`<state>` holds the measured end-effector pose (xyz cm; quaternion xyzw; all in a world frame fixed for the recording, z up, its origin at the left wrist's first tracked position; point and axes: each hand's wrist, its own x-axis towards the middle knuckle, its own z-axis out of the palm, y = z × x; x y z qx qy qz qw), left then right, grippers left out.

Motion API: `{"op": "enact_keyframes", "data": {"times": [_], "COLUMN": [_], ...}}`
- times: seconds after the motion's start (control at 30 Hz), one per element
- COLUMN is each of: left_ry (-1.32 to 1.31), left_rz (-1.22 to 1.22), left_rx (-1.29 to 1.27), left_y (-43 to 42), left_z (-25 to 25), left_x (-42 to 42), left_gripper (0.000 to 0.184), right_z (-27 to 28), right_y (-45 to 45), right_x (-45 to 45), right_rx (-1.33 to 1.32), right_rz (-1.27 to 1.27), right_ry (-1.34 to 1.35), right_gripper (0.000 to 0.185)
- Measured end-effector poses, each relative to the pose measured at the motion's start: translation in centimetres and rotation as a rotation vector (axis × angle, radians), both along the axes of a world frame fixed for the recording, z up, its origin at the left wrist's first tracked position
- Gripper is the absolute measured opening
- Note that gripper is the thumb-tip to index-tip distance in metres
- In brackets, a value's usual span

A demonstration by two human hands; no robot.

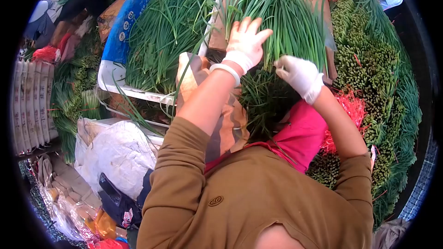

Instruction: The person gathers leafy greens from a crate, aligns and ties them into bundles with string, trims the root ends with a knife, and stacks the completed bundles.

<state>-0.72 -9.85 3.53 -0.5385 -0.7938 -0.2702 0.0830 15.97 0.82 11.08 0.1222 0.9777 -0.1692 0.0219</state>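
Note:
A loose heap of garlic chives (pixel 277 14), long flat green leaves, lies on cardboard in front of me. My left hand (pixel 246 41), in a white glove with bare fingertips, rests on the heap's left side with its fingers spread. At the near ends of the leaves is my right hand (pixel 297 76), also in a white glove. Its thumb and fingers are pinched together; whatever is between them is too small to make out. Below the hands, loose dark leaves (pixel 263 101) hang down by my knees.
To the left stands a white plastic crate (pixel 107 76) full of loose chives, with a blue printed sheet (pixel 124 30) along its side. Tied bundles (pixel 364 60) are stacked on the right. Red plastic strings (pixel 348 110) lie beside my right arm. Other people are at the upper edges.

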Motion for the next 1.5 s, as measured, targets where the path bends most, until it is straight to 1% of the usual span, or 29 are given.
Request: {"op": "enact_keyframes", "data": {"times": [0.07,0.13,0.17,0.2,0.27,0.37,0.43,0.5,0.6,0.63,0.67,0.73,0.8,0.83,0.87,0.93,1.0,1.03,1.07,1.13,1.2,1.23,1.27,1.3,1.33,1.37,1.4,1.47,1.5], "left_ry": [-0.029,-0.028,-0.007,0.013,0.046,-0.058,-0.141,-0.070,-0.002,-0.005,-0.007,-0.026,-0.018,-0.015,0.007,0.024,0.019,0.020,0.014,0.004,-0.026,-0.030,-0.033,-0.036,-0.031,-0.031,-0.029,-0.039,-0.037], "left_rz": [-0.129,-0.122,-0.093,-0.062,0.016,0.010,-0.036,-0.101,-0.118,-0.112,-0.104,-0.105,-0.113,-0.134,-0.154,-0.157,-0.123,-0.109,-0.098,-0.065,-0.058,-0.051,-0.047,-0.044,-0.032,-0.025,-0.017,-0.012,-0.006], "left_rx": [0.083,-0.039,-0.124,-0.207,-0.278,-0.127,-0.002,-0.074,-0.223,-0.237,-0.249,-0.241,-0.241,-0.184,-0.184,-0.227,-0.253,-0.265,-0.273,-0.282,-0.312,-0.338,-0.363,-0.370,-0.363,-0.356,-0.345,-0.338,-0.327], "left_y": [0.3,0.2,0.0,-0.3,-0.5,0.3,0.6,0.6,0.2,0.1,0.1,-0.1,-0.1,0.0,0.0,-0.1,0.0,0.1,0.0,0.0,-0.4,-0.4,-0.4,-0.4,-0.4,-0.5,-0.4,-0.2,0.0], "left_z": [0.2,0.2,0.2,0.3,0.2,-0.1,0.6,0.4,0.6,0.8,1.0,1.0,0.6,0.2,0.2,0.6,0.6,0.7,0.7,1.1,1.6,1.9,2.1,2.1,2.0,1.7,1.6,1.3,1.1], "left_x": [0.6,0.7,0.4,0.2,-0.2,-0.1,0.3,0.6,0.8,0.7,0.6,0.7,0.5,0.4,0.4,0.6,0.6,0.7,0.8,0.6,0.7,0.7,0.7,0.7,0.6,0.7,0.6,0.6,0.6], "left_gripper": [0.043,0.040,0.039,0.039,0.037,0.037,0.038,0.040,0.042,0.042,0.041,0.038,0.039,0.042,0.043,0.039,0.033,0.030,0.027,0.022,0.031,0.034,0.038,0.046,0.047,0.047,0.048,0.044,0.042], "right_z": [-1.2,-3.8,-5.0,-3.9,-3.6,-2.1,0.0,0.4,1.6,0.6,0.5,-2.4,-3.3,-3.4,-2.9,0.7,2.5,2.7,2.4,0.1,0.0,-1.4,-1.8,-2.5,-3.0,-1.4,-1.5,-1.9,0.2], "right_y": [0.2,1.1,1.9,2.2,4.8,7.6,6.4,5.6,2.8,2.6,1.6,1.7,2.3,2.9,3.0,3.8,3.8,3.8,3.6,3.0,1.1,1.5,1.8,2.6,3.6,4.0,5.8,9.9,9.4], "right_x": [-1.9,-2.6,-2.4,-2.1,-0.3,2.5,2.5,1.9,0.0,-0.6,-1.5,-2.1,-2.0,-1.9,-1.3,-0.3,0.0,0.0,-0.3,-0.8,-2.4,-2.4,-2.4,-2.4,-2.2,-1.4,-0.5,2.2,2.6], "right_rx": [0.150,0.176,0.226,0.226,0.160,0.008,-0.190,-0.396,-0.337,-0.187,0.012,0.237,0.018,-0.090,-0.407,-0.857,-0.805,-0.760,-0.617,-0.116,0.158,0.207,0.224,0.269,0.314,0.232,0.171,-0.127,-0.214], "right_rz": [-0.055,0.033,0.026,-0.038,-0.196,-0.301,-0.396,-0.479,-0.377,-0.266,-0.230,-0.145,-0.193,-0.212,-0.315,-0.568,-0.640,-0.577,-0.465,-0.152,-0.126,-0.037,-0.013,-0.039,-0.065,-0.125,-0.210,-0.417,-0.546], "right_ry": [-0.107,-0.168,-0.109,-0.149,-0.081,0.036,0.109,0.203,0.232,0.209,0.063,-0.127,-0.120,-0.117,0.103,0.250,0.407,0.360,0.275,0.132,-0.275,-0.327,-0.347,-0.365,-0.388,-0.304,-0.221,-0.009,0.057], "right_gripper": [0.019,0.017,0.017,0.017,0.019,0.020,0.019,0.016,0.018,0.021,0.024,0.023,0.026,0.028,0.022,0.017,0.015,0.013,0.015,0.029,0.039,0.043,0.030,0.024,0.020,0.020,0.019,0.024,0.024]}}
